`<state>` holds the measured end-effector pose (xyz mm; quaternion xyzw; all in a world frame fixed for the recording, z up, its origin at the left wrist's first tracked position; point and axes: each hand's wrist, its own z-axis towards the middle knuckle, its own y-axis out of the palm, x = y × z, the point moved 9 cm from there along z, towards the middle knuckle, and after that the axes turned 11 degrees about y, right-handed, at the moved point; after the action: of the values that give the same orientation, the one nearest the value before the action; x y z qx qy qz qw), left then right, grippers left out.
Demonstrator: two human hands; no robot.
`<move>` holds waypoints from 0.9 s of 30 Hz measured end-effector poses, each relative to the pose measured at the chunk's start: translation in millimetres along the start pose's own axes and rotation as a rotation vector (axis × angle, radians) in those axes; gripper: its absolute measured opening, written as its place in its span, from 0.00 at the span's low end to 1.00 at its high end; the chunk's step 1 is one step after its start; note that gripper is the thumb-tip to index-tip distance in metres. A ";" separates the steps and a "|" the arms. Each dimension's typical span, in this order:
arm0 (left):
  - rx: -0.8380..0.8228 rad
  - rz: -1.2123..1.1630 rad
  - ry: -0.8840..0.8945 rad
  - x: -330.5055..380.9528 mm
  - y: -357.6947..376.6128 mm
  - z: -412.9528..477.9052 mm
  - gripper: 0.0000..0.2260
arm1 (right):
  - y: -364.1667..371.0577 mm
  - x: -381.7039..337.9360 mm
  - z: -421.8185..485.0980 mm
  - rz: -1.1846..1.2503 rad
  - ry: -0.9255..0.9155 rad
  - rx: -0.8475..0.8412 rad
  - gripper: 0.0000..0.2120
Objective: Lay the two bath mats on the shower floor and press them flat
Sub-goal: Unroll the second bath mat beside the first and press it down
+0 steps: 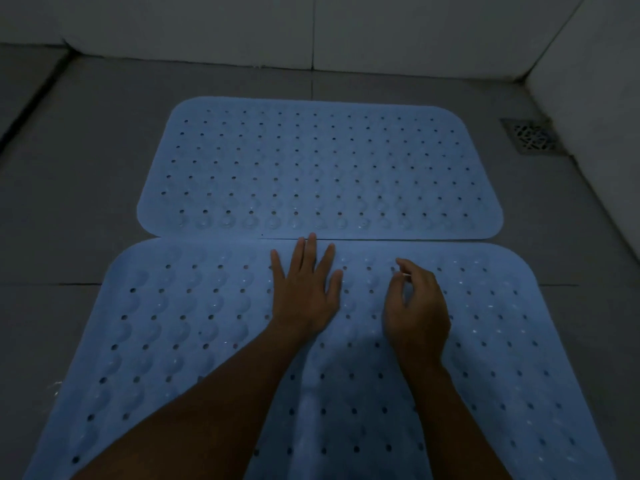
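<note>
Head view, dim light: two blue mats with rows of holes lie on the grey tiled shower floor (86,168). The far mat (318,168) lies flat with its long side across the view. The near mat (173,341) lies just in front of it, and their long edges meet along a thin seam. The left hand (304,299) rests palm down on the near mat by its far edge, fingers (311,251) straight and spread, the longest tips reaching the seam. The right hand (419,313) is just beside it over the same mat, its fingers (398,289) loosely curled and holding nothing that can be seen. A drain (530,136) sits in the floor at the right, close to the wall (588,98) and apart from the far mat.
</note>
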<state>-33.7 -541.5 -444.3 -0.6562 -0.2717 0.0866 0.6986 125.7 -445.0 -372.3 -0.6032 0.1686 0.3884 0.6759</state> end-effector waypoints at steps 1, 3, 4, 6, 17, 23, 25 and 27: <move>0.003 0.005 -0.005 0.2 0.5 0.3 0.27 | 2.6 2.0 1.0 0.004 0.007 -0.013 0.11; 0.002 0.002 -0.012 0.3 0.6 1.5 0.25 | 9.2 5.1 3.6 0.008 -0.002 -0.040 0.11; 0.002 0.006 -0.017 0.2 0.3 1.6 0.25 | 12.5 5.5 4.3 0.005 -0.025 -0.046 0.11; 0.010 0.018 -0.023 0.3 0.1 1.8 0.24 | 21.5 7.3 6.1 -0.016 -0.083 -0.055 0.13; 0.038 0.016 -0.022 0.6 -4.3 1.6 0.24 | 91.2 -1.6 0.4 -0.435 -0.242 -0.311 0.24; 0.031 0.018 -0.005 1.8 -3.2 0.8 0.25 | 96.2 4.0 -0.4 -0.505 -0.267 -0.344 0.24; 0.025 0.022 0.004 1.0 -2.2 1.4 0.25 | 96.6 2.6 0.7 -0.514 -0.266 -0.355 0.24; 0.020 0.020 0.023 0.2 -0.3 1.7 0.25 | 98.5 2.0 1.7 -0.531 -0.254 -0.380 0.25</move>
<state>-34.4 -540.0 -444.0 -0.6529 -0.2563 0.0887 0.7073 54.9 -445.6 -440.8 -0.6878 -0.1551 0.2954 0.6447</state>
